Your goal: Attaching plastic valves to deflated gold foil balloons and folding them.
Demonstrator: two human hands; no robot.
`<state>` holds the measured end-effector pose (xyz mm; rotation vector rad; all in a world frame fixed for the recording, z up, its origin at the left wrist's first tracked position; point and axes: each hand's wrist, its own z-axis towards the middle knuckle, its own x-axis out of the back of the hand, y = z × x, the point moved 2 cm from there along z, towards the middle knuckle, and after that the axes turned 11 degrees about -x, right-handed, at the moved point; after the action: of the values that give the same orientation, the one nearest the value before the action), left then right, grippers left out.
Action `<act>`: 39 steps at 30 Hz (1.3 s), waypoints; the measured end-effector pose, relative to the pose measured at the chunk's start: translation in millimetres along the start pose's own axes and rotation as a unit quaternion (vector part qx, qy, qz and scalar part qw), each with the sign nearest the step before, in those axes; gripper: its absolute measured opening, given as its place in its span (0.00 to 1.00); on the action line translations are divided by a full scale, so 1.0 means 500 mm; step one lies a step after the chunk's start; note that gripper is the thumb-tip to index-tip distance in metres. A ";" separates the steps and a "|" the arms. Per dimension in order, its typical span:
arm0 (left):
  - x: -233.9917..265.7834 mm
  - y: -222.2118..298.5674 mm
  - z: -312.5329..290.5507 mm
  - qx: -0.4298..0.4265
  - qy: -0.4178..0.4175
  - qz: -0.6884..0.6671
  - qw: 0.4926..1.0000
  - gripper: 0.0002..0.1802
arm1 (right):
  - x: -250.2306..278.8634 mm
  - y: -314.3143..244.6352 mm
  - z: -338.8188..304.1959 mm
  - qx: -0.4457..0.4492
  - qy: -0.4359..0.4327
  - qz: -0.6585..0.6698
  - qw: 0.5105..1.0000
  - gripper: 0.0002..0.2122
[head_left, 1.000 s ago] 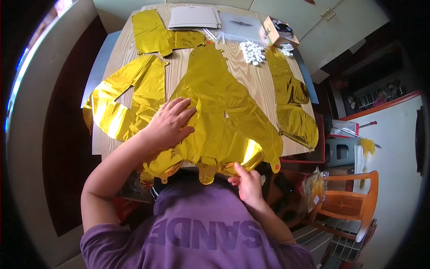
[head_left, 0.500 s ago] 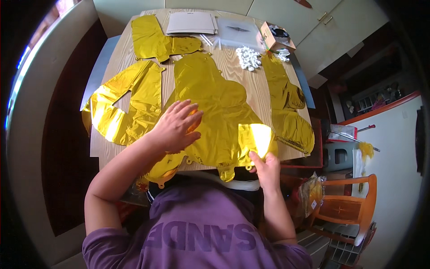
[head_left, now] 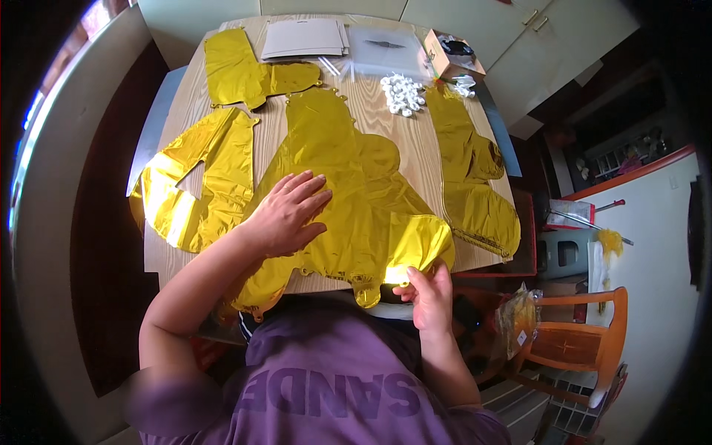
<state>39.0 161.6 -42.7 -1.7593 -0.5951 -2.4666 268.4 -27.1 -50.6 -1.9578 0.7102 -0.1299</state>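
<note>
A large flat gold foil balloon (head_left: 326, 141) lies uninflated on the wooden table, with small tabs along its edges. My left hand (head_left: 291, 211) rests on its middle, fingers stretched out and pointing to the far right. At the near right corner of the same balloon, my right hand (head_left: 429, 293) pinches the edge between thumb and fingers; the fingertips are partly hidden under the foil. Bright light glares off that corner. Other flat gold foil balloons lie around it: one at the left (head_left: 200, 178), one at the far left (head_left: 237, 70) and one at the right (head_left: 475, 174).
Toward the back of the table (head_left: 274, 141) lie grey-white card sheets (head_left: 304, 38), short white sticks (head_left: 329, 66), a clear plastic sheet (head_left: 386, 53), a heap of small white pieces (head_left: 403, 95) and an open cardboard box (head_left: 447, 61). A wooden chair (head_left: 578, 334) stands at my right.
My left hand has come down onto the foil and lies flatter. My right hand has shifted slightly left and nearer, and the balloon's right corner spreads wider.
</note>
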 end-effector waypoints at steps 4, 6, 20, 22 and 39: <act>-0.004 0.001 0.005 -0.001 0.008 0.013 1.000 0.33 | 0.005 -0.003 0.002 -0.025 -0.010 0.006 1.000 0.13; -0.003 0.000 0.002 -0.001 0.020 0.008 1.000 0.33 | 0.008 -0.002 0.003 -0.032 -0.002 0.009 0.999 0.10; -0.014 0.004 0.013 -0.031 0.041 -0.006 0.999 0.34 | -0.030 -0.043 0.018 0.298 0.187 -0.458 0.816 0.14; -0.017 0.005 0.012 -0.036 0.043 0.005 0.998 0.33 | -0.067 -0.050 0.015 0.335 0.204 -0.513 0.764 0.11; -0.030 -0.002 0.000 -0.024 0.006 0.042 0.999 0.36 | -0.078 -0.053 -0.002 0.423 -0.179 -0.513 0.726 0.17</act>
<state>44.2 160.0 -56.7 -1.7475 -0.4559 -2.4535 247.4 1.4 -19.5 -1.1788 -0.6932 -0.6080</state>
